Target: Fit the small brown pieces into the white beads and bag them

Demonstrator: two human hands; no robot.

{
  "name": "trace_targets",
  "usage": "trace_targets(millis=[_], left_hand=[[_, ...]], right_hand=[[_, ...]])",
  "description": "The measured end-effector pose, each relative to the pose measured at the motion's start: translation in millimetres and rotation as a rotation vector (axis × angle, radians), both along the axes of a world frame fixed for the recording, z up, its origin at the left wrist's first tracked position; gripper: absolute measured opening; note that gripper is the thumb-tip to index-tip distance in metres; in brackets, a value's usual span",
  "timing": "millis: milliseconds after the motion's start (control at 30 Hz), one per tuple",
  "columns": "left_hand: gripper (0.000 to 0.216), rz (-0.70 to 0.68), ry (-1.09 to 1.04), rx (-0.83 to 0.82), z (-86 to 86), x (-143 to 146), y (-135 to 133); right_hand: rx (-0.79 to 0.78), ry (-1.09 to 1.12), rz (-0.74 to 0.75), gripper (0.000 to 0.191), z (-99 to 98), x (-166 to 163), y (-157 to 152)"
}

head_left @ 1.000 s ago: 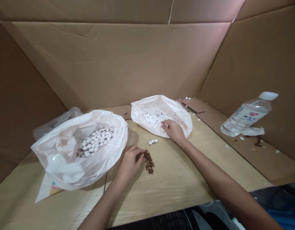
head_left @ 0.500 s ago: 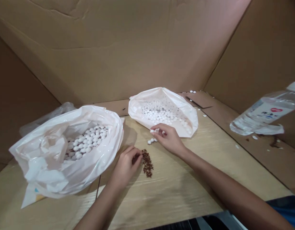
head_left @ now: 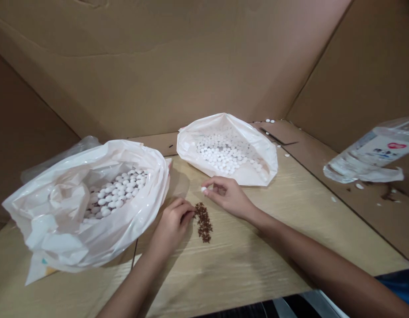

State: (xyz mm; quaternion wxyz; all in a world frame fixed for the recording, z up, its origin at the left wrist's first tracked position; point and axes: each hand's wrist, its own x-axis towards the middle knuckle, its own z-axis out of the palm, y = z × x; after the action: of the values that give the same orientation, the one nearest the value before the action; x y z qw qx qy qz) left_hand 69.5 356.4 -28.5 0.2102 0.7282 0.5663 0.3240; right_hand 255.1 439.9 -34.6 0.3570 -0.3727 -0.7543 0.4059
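Note:
Between the thumb and fingertips of my right hand [head_left: 228, 194] is a small white ball [head_left: 203, 189], held just above the table. My left hand [head_left: 174, 217] is closed in a pinch at the upper left edge of a small heap of brown, stem-like bits [head_left: 203, 222]; whatever its fingertips hold is too small to tell. Beyond my right hand, a white plastic bag [head_left: 272, 170] lies with its mouth toward me and many white balls inside. To the left of my left hand, a larger white plastic bag [head_left: 138, 227] stands open, also full of white balls.
A clear plastic bottle [head_left: 366, 154] with a white label leans at the right. Cardboard walls [head_left: 191, 66] enclose the back and sides of the wooden table [head_left: 244, 274]. A thin dark strip [head_left: 273, 136] and scattered white bits lie near the back right corner.
My right hand has moved slightly left with the white ball. The few white balls seen under it before are now out of sight. My left hand stays at the brown heap.

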Motion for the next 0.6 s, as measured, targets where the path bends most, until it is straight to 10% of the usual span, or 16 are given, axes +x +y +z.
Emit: trace_targets(millis=[600], left_hand=[[0.020, 0.258, -0.832, -0.346, 1.0, 11, -1]], right_hand=[[-0.413, 0.219, 0.228, 0.014, 4.2, -7, -12]])
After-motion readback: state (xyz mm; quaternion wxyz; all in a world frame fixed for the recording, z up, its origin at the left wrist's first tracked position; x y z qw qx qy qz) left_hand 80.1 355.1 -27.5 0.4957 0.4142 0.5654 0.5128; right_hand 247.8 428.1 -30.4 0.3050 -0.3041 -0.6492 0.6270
